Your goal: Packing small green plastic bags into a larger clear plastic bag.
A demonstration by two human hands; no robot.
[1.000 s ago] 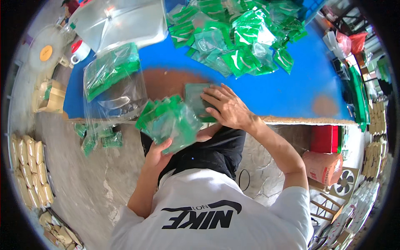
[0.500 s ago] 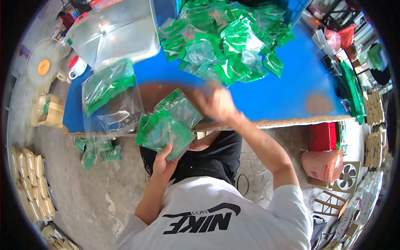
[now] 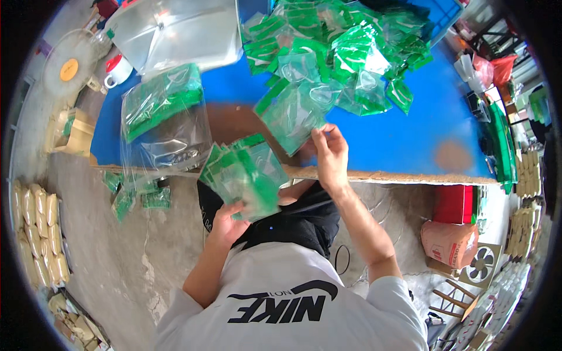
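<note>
My left hand [image 3: 230, 223] is closed round the lower end of a fanned stack of flat plastic packets [image 3: 243, 178], clear with green bands, over my lap at the table's front edge. Between the thumb and fingers of my right hand [image 3: 332, 155] is the corner of a single clear packet [image 3: 293, 117] with a green edge. That packet reaches up and left over the blue tabletop [image 3: 398, 143], its far end overlapping the loose pile of similar packets [image 3: 363, 58]. Whether it touches the pile I cannot tell.
Left on the table, a large clear bag [image 3: 167, 149] with green packets inside hangs over the front edge. Behind it are a translucent plastic tub [image 3: 181, 35] and a white mug with a red lid [image 3: 119, 71]. A blue crate [image 3: 448, 17] stands far right.
My right hand, blurred near the table edge before, has moved slightly right and now visibly holds a single packet. The stack in my left hand has tilted and fanned. The whole view has shifted a little.
</note>
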